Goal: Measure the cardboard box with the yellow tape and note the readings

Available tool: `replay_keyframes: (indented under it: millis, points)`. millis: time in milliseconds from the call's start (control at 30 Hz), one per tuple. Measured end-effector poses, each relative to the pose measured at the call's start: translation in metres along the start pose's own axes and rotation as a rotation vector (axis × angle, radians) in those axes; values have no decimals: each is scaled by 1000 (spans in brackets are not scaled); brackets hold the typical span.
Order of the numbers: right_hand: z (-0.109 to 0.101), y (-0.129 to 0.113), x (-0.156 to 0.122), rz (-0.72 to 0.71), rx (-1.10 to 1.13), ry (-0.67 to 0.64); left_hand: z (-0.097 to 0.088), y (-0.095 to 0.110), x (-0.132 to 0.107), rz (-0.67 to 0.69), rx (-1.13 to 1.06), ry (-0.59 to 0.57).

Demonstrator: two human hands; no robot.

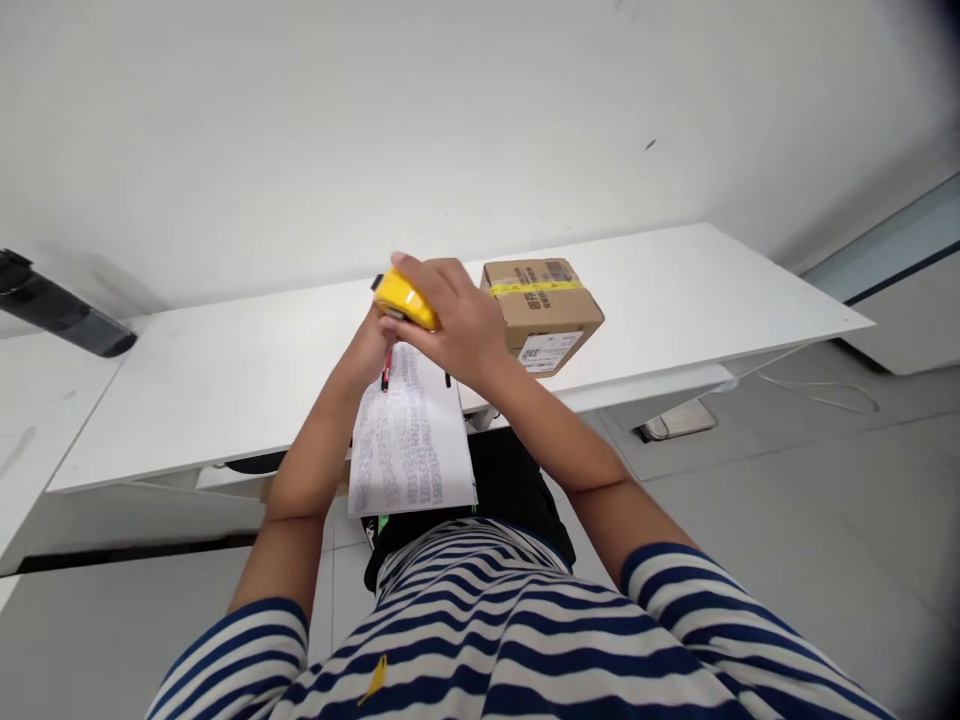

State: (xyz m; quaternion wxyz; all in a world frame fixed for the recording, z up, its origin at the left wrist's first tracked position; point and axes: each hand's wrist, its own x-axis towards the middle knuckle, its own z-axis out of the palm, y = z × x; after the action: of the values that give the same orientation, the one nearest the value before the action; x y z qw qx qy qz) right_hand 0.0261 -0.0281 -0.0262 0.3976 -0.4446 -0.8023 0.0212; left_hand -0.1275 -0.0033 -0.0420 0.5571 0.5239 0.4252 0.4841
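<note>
A yellow tape measure (405, 299) sits in my right hand (469, 320), with the fingers wrapped round its case. Close below and left of it is my left hand (367, 350); its fingers are mostly hidden behind the tape measure and the other hand. Under both hands lies a sheet of paper (412, 450) covered in writing, its near part reaching past the table edge. A red and black pen (386, 370) shows on the paper just beneath my hands. To the right of my right hand stands a cardboard box (517, 320) with yellow tape and a white label.
The white table (675, 290) runs along the wall. A dark cylindrical bottle (67, 305) lies or leans at the far left. Beneath the table on the right, a flat pale object (679, 420) and a cable (817, 395) are on the floor.
</note>
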Motion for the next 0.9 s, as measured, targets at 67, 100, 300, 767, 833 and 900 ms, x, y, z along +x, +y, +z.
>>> replay_keyframes:
  millis: [67, 100, 300, 767, 833, 900]
  points:
    - [15, -14, 19, -34, -59, -116, -17, -5, 2, -34, -177, 45]
    - [23, -19, 27, -51, -85, -173, -27, -8, 5, -49, -267, 64]
    - [71, -5, 25, 33, -234, -234, -78, -45, 41, -134, -746, 241]
    - [149, 97, 15, -556, -444, -703, -83, -105, 86, -152, -897, 404]
    - [151, 104, 13, -618, -378, -669, -83, -109, 89, -123, -864, 396]
    - [149, 110, 7, -591, -271, -614, -83, -113, 92, -97, -841, 401]
